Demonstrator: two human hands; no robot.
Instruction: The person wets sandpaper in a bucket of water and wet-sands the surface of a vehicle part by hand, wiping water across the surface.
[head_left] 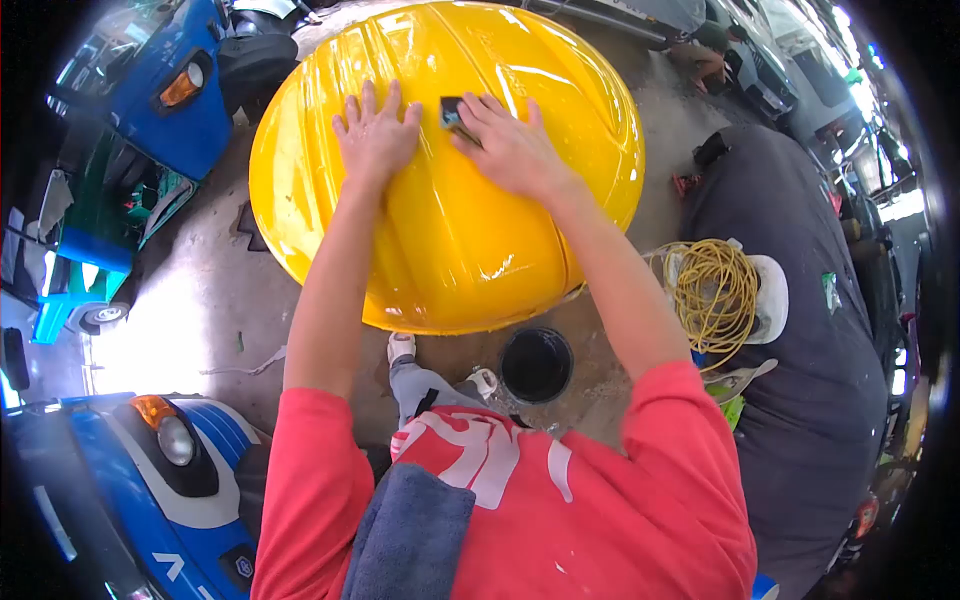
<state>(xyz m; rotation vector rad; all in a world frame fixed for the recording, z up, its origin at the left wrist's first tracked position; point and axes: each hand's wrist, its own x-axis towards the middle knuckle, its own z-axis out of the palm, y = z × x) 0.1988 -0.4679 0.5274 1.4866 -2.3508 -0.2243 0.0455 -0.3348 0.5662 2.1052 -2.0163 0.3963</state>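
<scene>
Yellow panel (450,240) is lying in front of us with its rounded side facing up, and its near edge is standing out above the floor (225,310); what is supporting it, we are not able to see. Our left hand (378,140) is resting flat on it, with the fingers spread apart and holding nothing. Our right hand (515,150) is gripping a small dark block (452,112) between thumb and fingers, against the far half of the panel.

By our judgement, we are being in the middle of rubbing this surface. All the panel is shining, but we are not seeing any clear border between a treated part and an untreated one, so we cannot tell how much is remaining. With the block on the surface, the work is probably not finished yet.

Further out, a black bucket (536,390) is standing near the panel's near edge. A grey-blue towel (410,530) is hanging on our red shirt (570,500), and neither hand is touching it. To the right, a coiled yellow hose (715,300) is lying beside a dark cover (810,400).
</scene>
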